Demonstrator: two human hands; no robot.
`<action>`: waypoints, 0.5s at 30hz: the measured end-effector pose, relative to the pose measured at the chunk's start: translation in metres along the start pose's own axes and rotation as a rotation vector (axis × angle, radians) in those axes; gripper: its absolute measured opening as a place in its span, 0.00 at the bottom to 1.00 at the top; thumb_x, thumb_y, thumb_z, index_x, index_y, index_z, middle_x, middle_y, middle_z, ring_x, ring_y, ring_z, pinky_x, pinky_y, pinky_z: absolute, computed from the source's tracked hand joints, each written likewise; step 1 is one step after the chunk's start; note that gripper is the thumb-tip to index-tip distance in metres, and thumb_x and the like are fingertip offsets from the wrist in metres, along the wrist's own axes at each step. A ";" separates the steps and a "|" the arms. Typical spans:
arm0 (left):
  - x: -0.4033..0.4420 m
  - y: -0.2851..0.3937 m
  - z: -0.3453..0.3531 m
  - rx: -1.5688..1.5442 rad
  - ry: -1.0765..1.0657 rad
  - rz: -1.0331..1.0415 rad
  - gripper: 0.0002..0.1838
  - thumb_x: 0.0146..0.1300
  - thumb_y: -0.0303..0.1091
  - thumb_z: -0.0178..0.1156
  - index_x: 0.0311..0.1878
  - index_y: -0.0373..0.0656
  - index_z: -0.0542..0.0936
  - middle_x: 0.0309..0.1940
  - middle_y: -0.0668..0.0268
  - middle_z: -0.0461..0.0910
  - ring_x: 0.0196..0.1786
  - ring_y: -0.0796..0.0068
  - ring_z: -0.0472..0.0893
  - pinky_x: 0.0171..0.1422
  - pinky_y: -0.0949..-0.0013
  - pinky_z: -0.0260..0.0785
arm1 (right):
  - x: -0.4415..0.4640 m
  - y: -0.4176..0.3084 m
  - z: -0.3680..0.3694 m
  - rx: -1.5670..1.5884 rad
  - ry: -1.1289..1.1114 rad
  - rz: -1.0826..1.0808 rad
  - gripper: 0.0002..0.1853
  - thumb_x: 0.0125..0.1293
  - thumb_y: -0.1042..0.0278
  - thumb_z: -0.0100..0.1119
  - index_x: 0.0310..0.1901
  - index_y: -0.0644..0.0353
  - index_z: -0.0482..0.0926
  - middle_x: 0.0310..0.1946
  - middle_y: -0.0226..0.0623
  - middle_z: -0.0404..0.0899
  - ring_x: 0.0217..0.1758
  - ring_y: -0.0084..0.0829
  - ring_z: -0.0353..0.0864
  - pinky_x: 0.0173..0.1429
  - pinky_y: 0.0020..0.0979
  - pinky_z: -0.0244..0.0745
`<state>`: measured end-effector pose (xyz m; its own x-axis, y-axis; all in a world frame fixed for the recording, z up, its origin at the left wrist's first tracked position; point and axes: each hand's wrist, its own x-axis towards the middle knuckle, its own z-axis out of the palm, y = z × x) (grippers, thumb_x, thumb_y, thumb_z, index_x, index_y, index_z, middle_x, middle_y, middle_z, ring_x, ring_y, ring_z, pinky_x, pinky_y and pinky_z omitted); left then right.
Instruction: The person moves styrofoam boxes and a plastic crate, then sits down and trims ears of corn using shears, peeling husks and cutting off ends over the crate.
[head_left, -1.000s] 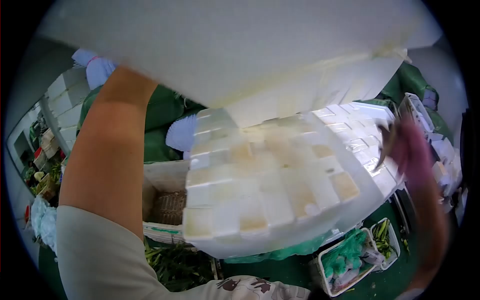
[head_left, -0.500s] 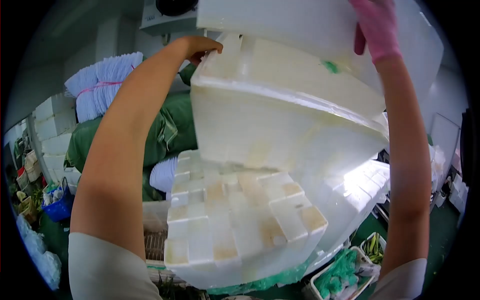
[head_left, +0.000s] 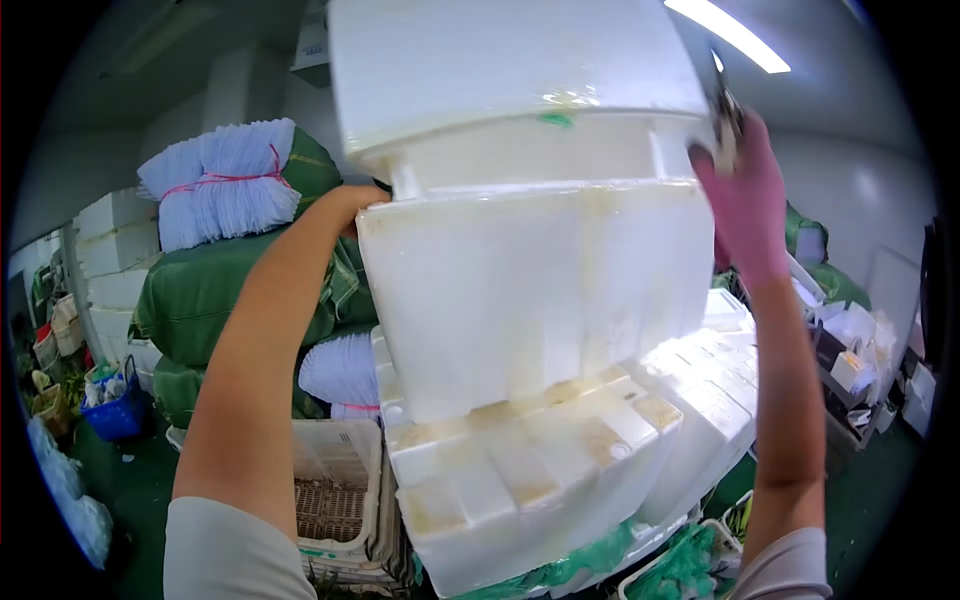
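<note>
A large white foam box (head_left: 535, 290) stands tilted on other foam boxes, with another white foam box (head_left: 510, 65) on top of it. My left hand (head_left: 368, 203), bare, is curled at the middle box's upper left edge; its fingertips are hidden behind it. My right hand (head_left: 748, 205), in a pink glove, is at the right side of the boxes, thumb toward them. A slim dark metal tool (head_left: 728, 115) sticks up between its thumb and fingers; its kind is unclear. Below lies a foam box with a stepped, stained surface (head_left: 540, 475).
More foam boxes (head_left: 705, 400) lean at the right. Plastic crates (head_left: 340, 490) are stacked low on the left. Green sacks (head_left: 225, 300) and a tied white bundle (head_left: 225, 185) stand behind my left arm. A blue basket (head_left: 115, 405) is on the floor; green netting (head_left: 680, 560) is lower right.
The upper and middle foam boxes have shifted left in view and turned more square to me. My left hand sits lower; my right hand has come down beside the boxes, and the tool now shows.
</note>
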<state>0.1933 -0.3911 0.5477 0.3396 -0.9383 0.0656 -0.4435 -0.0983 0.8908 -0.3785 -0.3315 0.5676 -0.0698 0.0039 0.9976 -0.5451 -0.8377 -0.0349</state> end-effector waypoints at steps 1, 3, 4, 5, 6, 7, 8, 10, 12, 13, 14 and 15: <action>0.035 -0.010 -0.015 0.033 0.074 -0.030 0.15 0.60 0.44 0.62 0.45 0.47 0.85 0.45 0.61 0.85 0.42 0.64 0.85 0.47 0.56 0.78 | -0.035 0.009 -0.007 -0.064 0.044 -0.017 0.28 0.58 0.61 0.69 0.58 0.59 0.71 0.44 0.47 0.81 0.42 0.44 0.84 0.46 0.40 0.79; 0.021 0.008 -0.020 0.109 0.086 -0.071 0.16 0.60 0.46 0.61 0.46 0.47 0.84 0.45 0.61 0.85 0.43 0.64 0.85 0.48 0.56 0.78 | -0.105 0.016 0.000 -0.010 -0.121 0.112 0.26 0.58 0.65 0.68 0.56 0.58 0.70 0.46 0.46 0.82 0.47 0.46 0.84 0.48 0.41 0.79; 0.015 0.021 -0.022 0.132 0.072 -0.079 0.17 0.60 0.46 0.61 0.47 0.47 0.84 0.45 0.61 0.85 0.43 0.64 0.85 0.49 0.56 0.78 | -0.136 0.022 0.009 0.089 -0.216 0.206 0.25 0.57 0.65 0.68 0.55 0.57 0.71 0.49 0.48 0.80 0.49 0.47 0.83 0.50 0.41 0.79; 0.013 0.031 -0.021 0.139 0.056 -0.080 0.18 0.61 0.47 0.61 0.48 0.47 0.83 0.46 0.60 0.85 0.44 0.64 0.85 0.49 0.56 0.78 | -0.161 0.030 0.020 0.185 -0.304 0.301 0.25 0.56 0.65 0.69 0.54 0.56 0.71 0.53 0.50 0.79 0.51 0.49 0.83 0.53 0.42 0.79; 0.014 0.039 -0.022 0.137 0.038 -0.079 0.18 0.61 0.47 0.60 0.49 0.47 0.83 0.46 0.60 0.85 0.44 0.63 0.85 0.50 0.55 0.77 | -0.177 0.039 0.035 0.181 -0.339 0.332 0.25 0.56 0.63 0.68 0.55 0.56 0.71 0.58 0.53 0.74 0.52 0.51 0.82 0.54 0.43 0.79; 0.019 0.046 -0.020 0.137 0.021 -0.080 0.19 0.61 0.48 0.60 0.49 0.47 0.83 0.46 0.60 0.85 0.45 0.63 0.85 0.50 0.55 0.77 | -0.191 0.047 0.047 0.181 -0.373 0.366 0.26 0.56 0.62 0.68 0.55 0.55 0.71 0.63 0.56 0.70 0.52 0.52 0.82 0.55 0.43 0.79; 0.026 0.050 -0.015 0.127 0.003 -0.076 0.19 0.62 0.48 0.60 0.50 0.47 0.82 0.46 0.60 0.84 0.45 0.63 0.84 0.51 0.55 0.77 | -0.195 0.055 0.058 0.096 -0.428 0.362 0.28 0.56 0.60 0.68 0.56 0.56 0.69 0.68 0.59 0.63 0.52 0.52 0.82 0.55 0.43 0.79; 0.041 0.053 0.004 0.094 -0.016 -0.049 0.20 0.62 0.50 0.59 0.51 0.47 0.81 0.46 0.60 0.84 0.46 0.63 0.84 0.52 0.55 0.77 | -0.186 0.070 0.082 -0.041 -0.524 0.396 0.30 0.56 0.57 0.67 0.58 0.58 0.68 0.73 0.62 0.53 0.53 0.52 0.82 0.56 0.43 0.79; 0.071 0.047 0.021 0.031 -0.031 -0.012 0.21 0.63 0.51 0.59 0.53 0.48 0.81 0.46 0.60 0.84 0.46 0.63 0.84 0.53 0.54 0.76 | -0.179 0.081 0.103 -0.156 -0.608 0.482 0.32 0.56 0.56 0.66 0.59 0.60 0.66 0.75 0.64 0.47 0.54 0.51 0.82 0.56 0.42 0.79; 0.088 0.041 0.029 -0.004 -0.042 0.006 0.22 0.63 0.51 0.58 0.53 0.48 0.80 0.46 0.60 0.84 0.47 0.63 0.84 0.54 0.54 0.76 | -0.181 0.084 0.110 -0.160 -0.635 0.505 0.33 0.56 0.55 0.66 0.60 0.60 0.65 0.75 0.64 0.46 0.54 0.52 0.82 0.56 0.42 0.79; 0.098 0.036 0.034 -0.036 -0.053 0.025 0.22 0.63 0.52 0.58 0.54 0.48 0.80 0.46 0.60 0.84 0.47 0.63 0.83 0.54 0.54 0.76 | -0.183 0.088 0.112 -0.164 -0.667 0.528 0.34 0.56 0.55 0.66 0.60 0.61 0.65 0.76 0.65 0.45 0.53 0.52 0.82 0.55 0.42 0.79; 0.110 0.029 0.040 -0.074 -0.062 0.038 0.23 0.64 0.53 0.58 0.55 0.48 0.80 0.47 0.60 0.84 0.47 0.63 0.83 0.55 0.54 0.76 | -0.189 0.094 0.113 -0.169 -0.700 0.552 0.35 0.56 0.55 0.66 0.61 0.62 0.64 0.76 0.65 0.43 0.53 0.52 0.82 0.55 0.41 0.80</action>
<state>0.1849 -0.5107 0.5625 0.2705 -0.9599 0.0739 -0.3915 -0.0396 0.9193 -0.3225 -0.4723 0.3831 0.1363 -0.7532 0.6435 -0.7038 -0.5308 -0.4722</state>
